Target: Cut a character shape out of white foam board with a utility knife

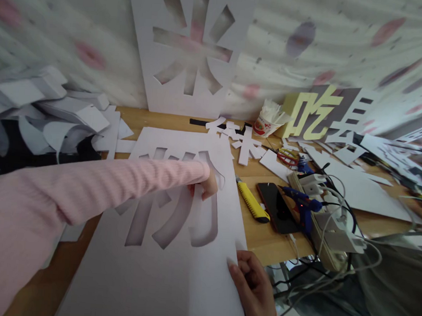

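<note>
Board: the white board (pixel 163 275) lies flat on the wooden table (pixel 268 244), its large cut-out character (pixel 137 220) facing up; the near end reaches towards the person.
Left hand: the left hand (pixel 211 183) is bent down over the right-hand strokes, fingers curled at the openings. From where I stand, I cannot tell whether they pinch anything.
Right hand: the right hand (pixel 254 288) is clamped on the board's right edge, thumb on top, fingers curled beside it.
Edge grip: keep it firm but light; hard thumb pressure could dent the sheet.
Stroke edges: work with fingertips only; narrow bridges between openings would probably bend first.
Sleeve: lift the pink sleeve (pixel 133 184) clear, since it crosses the openings and could snag corners.
Right side: mind the yellow cutter (pixel 253 202) just beside the board, and the blue glue gun (pixel 305 205) beyond the phone (pixel 276 206).
</note>
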`<state>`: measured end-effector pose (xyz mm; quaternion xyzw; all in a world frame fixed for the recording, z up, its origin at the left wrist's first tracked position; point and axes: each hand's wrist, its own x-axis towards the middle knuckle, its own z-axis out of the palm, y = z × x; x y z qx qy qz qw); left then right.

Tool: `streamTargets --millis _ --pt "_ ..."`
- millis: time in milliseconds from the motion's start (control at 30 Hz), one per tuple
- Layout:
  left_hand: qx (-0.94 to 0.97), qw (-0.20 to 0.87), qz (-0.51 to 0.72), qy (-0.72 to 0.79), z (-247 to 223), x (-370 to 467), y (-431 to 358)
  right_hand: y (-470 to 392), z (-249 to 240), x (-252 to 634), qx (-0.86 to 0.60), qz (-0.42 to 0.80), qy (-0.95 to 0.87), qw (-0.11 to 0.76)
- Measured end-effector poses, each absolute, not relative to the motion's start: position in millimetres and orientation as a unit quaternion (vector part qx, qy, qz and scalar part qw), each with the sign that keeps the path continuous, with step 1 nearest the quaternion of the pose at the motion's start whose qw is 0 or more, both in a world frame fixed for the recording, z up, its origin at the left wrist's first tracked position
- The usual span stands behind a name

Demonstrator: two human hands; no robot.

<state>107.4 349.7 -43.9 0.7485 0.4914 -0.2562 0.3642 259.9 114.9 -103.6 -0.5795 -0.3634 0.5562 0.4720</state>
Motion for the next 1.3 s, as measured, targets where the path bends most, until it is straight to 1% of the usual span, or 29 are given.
streamTargets --millis 200,367,467,533,600,700,767,800,867,967,1000,1067,1167,1233,1300 --pt "0.803 0.29 -0.16 0.495 -36.1 104.3 336.8 114.9 -106.8 263.0 -0.581 0.557 -0.355 0.475" --pt "0.857 0.24 0.012 0.457 6.2 91.9 343.8 115.0 -109.4 263.8 -0.583 0.559 -0.353 0.471" --pt "0.866 0.255 0.088 0.421 33.7 100.9 337.7 115.6 -109.6 263.3 -0.583 0.557 -0.359 0.47" --pt "0.872 0.303 0.126 0.363 43.6 121.4 320.7 116.1 -109.5 263.0 -0.578 0.557 -0.362 0.474" --pt "0.885 0.355 0.127 0.275 47.4 150.7 297.2 116.5 -109.4 262.8 -0.575 0.554 -0.367 0.476" --pt "0.919 0.368 0.107 0.094 49.6 190.9 267.1 116.5 -109.9 262.9 -0.58 0.547 -0.38 0.469" --pt "0.919 0.372 0.115 0.058 49.9 199.2 257.7 116.1 -110.7 263.3 -0.584 0.539 -0.39 0.465" --pt "0.915 0.378 0.119 0.073 48.4 195.6 255.9 115.8 -111.2 263.5 -0.586 0.535 -0.395 0.464" --pt "0.894 0.396 0.12 0.171 39.7 174.5 254.5 115.5 -111.7 263.8 -0.586 0.526 -0.402 0.467" --pt "0.792 0.426 0.121 0.42 11.3 126.3 247.9 115.8 -111.1 263.9 -0.58 0.523 -0.403 0.477" --pt "0.761 0.433 0.113 0.469 -0.9 111.5 243.3 116.0 -110.5 263.9 -0.577 0.524 -0.403 0.48" --pt "0.716 0.476 0.09 0.503 -25.9 90.9 231.9 116.4 -109.0 264.3 -0.573 0.529 -0.403 0.478" --pt "0.654 0.587 0.062 0.474 -55.8 84.4 218.0 116.5 -107.5 265.5 -0.572 0.543 -0.394 0.471" --pt "0.617 0.641 0.066 0.451 -67.1 89.3 214.9 116.4 -107.5 266.4 -0.571 0.549 -0.391 0.468" --pt "0.588 0.672 0.078 0.443 -72.7 94.3 215.5 116.1 -108.6 267.1 -0.57 0.548 -0.395 0.468"
